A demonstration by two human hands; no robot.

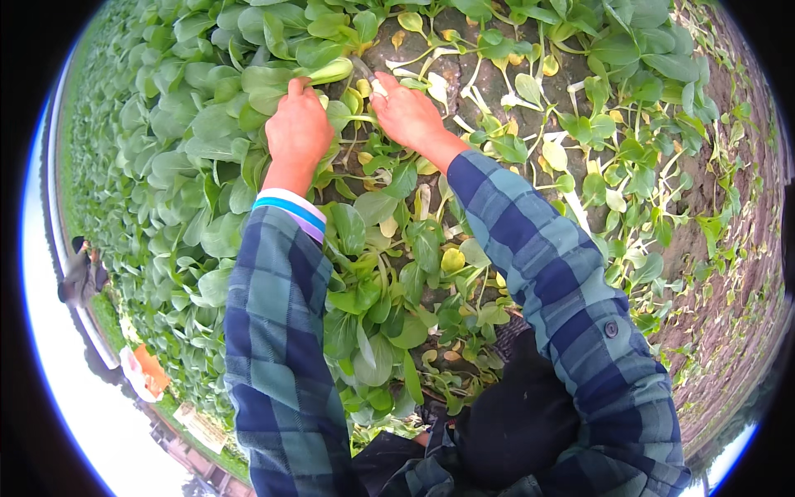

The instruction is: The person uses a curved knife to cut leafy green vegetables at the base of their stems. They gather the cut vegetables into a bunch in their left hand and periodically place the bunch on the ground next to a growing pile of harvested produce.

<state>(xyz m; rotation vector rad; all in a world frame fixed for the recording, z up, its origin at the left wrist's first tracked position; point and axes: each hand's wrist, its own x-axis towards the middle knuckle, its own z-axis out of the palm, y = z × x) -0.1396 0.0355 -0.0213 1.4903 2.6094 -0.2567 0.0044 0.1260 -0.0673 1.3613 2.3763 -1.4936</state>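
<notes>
My left hand [299,127] is at the upper middle, its fingers closed at the edge of the dense leafy greens, against a plant with a pale green stalk [332,71]. To its right, my right hand [407,112] grips a tool, probably a knife [362,67], whose narrow greyish part points up and left toward the base of the plants. Its handle is mostly hidden in my fist. Cut pale stems and yellowed leaves [438,87] lie on the soil just right of my right hand.
Dense leafy greens [180,124] fill the left side. Loose leaves and stems litter the bare soil [702,310] at right. Another person [84,273] is at the far left edge, above an orange and white object [146,371]. My dark-clothed knee [522,416] is below.
</notes>
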